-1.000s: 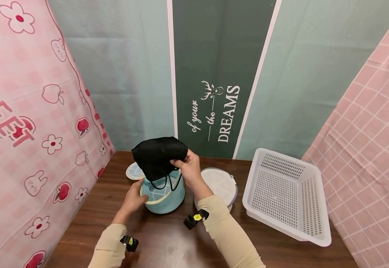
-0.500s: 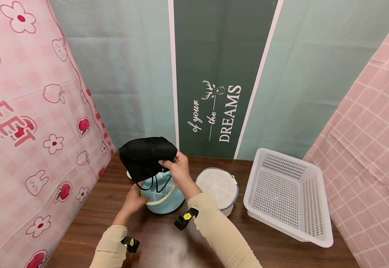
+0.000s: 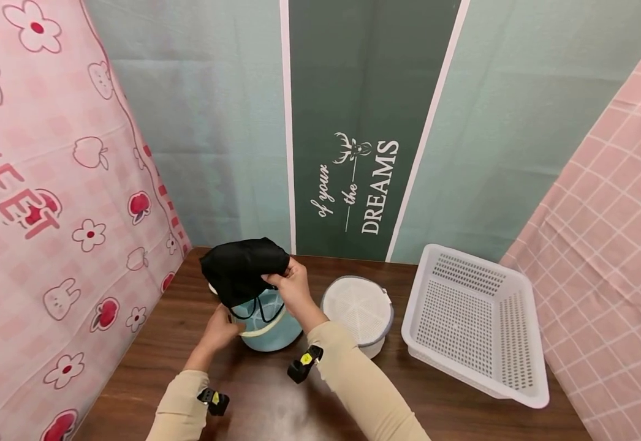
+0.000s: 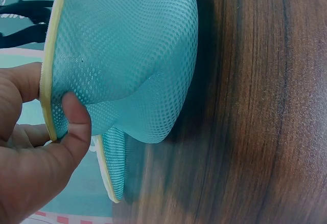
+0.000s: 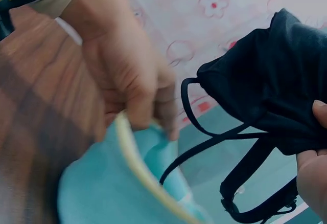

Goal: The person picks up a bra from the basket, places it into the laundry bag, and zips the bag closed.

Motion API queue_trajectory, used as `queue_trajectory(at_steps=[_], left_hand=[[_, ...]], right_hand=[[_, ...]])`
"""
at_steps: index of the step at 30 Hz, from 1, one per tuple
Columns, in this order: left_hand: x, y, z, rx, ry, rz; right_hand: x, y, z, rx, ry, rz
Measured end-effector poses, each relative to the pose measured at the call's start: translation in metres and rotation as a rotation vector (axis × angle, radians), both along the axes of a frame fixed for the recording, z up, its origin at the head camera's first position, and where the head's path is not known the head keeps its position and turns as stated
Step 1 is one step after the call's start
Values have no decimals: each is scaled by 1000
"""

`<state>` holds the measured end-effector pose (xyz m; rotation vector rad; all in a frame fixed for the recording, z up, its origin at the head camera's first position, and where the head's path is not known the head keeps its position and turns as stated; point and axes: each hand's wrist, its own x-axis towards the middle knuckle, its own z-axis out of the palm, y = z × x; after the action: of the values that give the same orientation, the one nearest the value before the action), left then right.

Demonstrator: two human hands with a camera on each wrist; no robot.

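Observation:
My left hand (image 3: pixel 221 331) pinches the yellow-trimmed rim of a light blue mesh laundry bag (image 3: pixel 271 338). In the left wrist view the bag (image 4: pixel 127 55) bulges out rounded, with thumb and fingers on either side of its trim. My right hand (image 3: pixel 296 290) grips a folded black garment with thin straps (image 3: pixel 243 266) by its right end, above the bag's mouth. Its straps dangle down over the opening in the head view. In the right wrist view the garment (image 5: pixel 265 86) shows thin straps and a wider one with a slider. The bag's far side is hidden behind it.
A white round mesh laundry bag with grey trim (image 3: pixel 358 309) stands right of the blue one. Farther right is a white perforated plastic basket (image 3: pixel 420 349). All rest on a dark wooden table (image 3: pixel 276 398), with curtains (image 3: pixel 232 122) behind and on both sides.
My right hand has carried the black garment left over the blue bag, then slightly lower. My left hand keeps its hold on the rim.

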<state>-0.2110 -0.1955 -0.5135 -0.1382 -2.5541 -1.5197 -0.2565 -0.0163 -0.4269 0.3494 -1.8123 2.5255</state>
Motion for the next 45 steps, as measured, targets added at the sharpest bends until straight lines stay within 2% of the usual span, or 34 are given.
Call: queue_trajectory(at_steps=[3,7,10,15,20,24,27,31,36,39,45], left_hand=[[0,2,1,6,8,4],[-1,6,5,-12,-36,16],[-2,7,8,-14,-54,0],[-5,5,9,-26,-113,-24],[-6,2,10,-38,-165,-16],[-6,1,10,-27,-158,-7],[-6,0,11,-18,-143,-1],[-6,1,12,-16,-121,3],[-6,1,14,-5,-129,-1],[-4,2,14,-6,-149,0],[-1,5,19,-1,-152,-12]], right_hand=[[-2,1,-14,-30,-59,0],[-4,3,-31,-66,-133,-4],[-6,6,-41,-64,-147,-22],[-11,13,-52,-50,-159,-61],[-10,21,-54,0,-165,-39],[-2,29,-47,162,-88,-16],[-3,32,-51,264,-37,4],[-11,34,-65,393,7,13],[-10,36,-67,612,124,10],[-9,38,-67,733,263,32],[-6,36,-66,946,626,105]])
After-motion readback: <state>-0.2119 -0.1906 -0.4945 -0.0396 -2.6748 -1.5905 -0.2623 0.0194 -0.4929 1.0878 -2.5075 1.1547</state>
